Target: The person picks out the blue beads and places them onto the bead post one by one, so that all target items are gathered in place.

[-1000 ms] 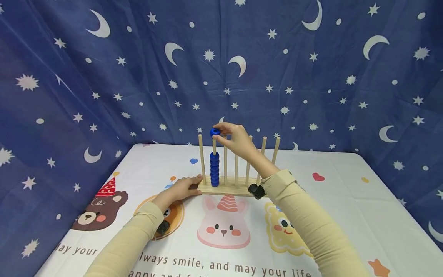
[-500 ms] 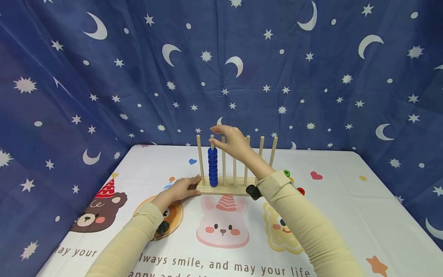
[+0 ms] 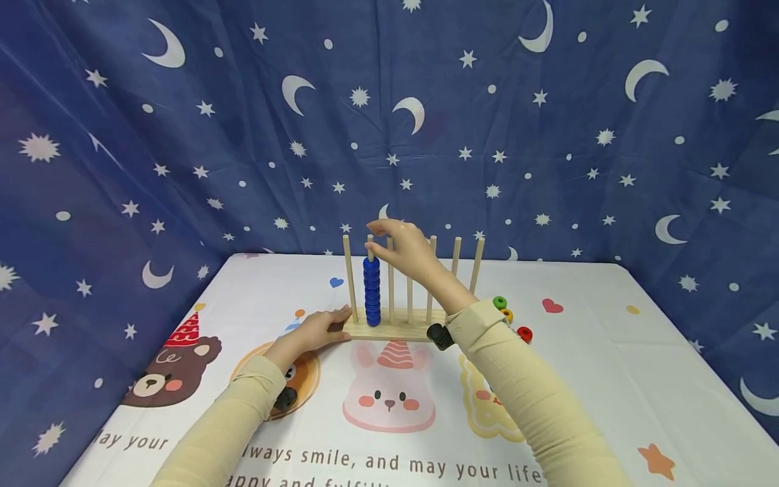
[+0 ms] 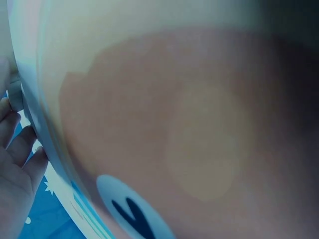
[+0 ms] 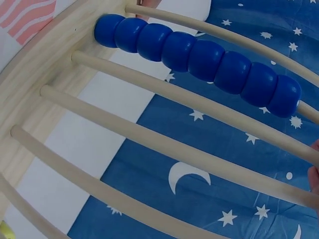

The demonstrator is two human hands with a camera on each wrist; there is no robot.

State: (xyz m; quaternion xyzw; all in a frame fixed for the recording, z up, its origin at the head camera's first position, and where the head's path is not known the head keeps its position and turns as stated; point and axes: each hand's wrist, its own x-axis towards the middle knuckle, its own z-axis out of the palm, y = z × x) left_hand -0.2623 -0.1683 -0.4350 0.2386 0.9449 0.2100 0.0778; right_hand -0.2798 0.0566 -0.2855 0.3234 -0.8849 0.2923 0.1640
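Note:
A wooden peg stand [image 3: 389, 330] with a row of upright pegs is on the table. Blue beads [image 3: 372, 292] are stacked on its second peg from the left, nearly up to the top; the right wrist view shows this blue bead stack [image 5: 189, 55] up close. My right hand [image 3: 404, 251] hovers at that peg's tip, thumb and fingers apart, holding nothing. At the stand's left end my left hand [image 3: 313, 335] grips the base, thumb along the front and fingers toward the back. In the left wrist view, left-hand fingers [image 4: 22, 149] show at the left edge.
Green [image 3: 500, 302], yellow [image 3: 508, 315] and red [image 3: 525, 334] beads lie right of the stand, partly behind my right sleeve. A white tablecloth [image 3: 584, 379] with cartoon prints covers the table. Behind it hangs a blue star-and-moon curtain [image 3: 450, 135].
A blue bead pinched in my right hand above the second peg was let go and now tops the stack. The right fingers have spread apart. My left hand keeps its place.

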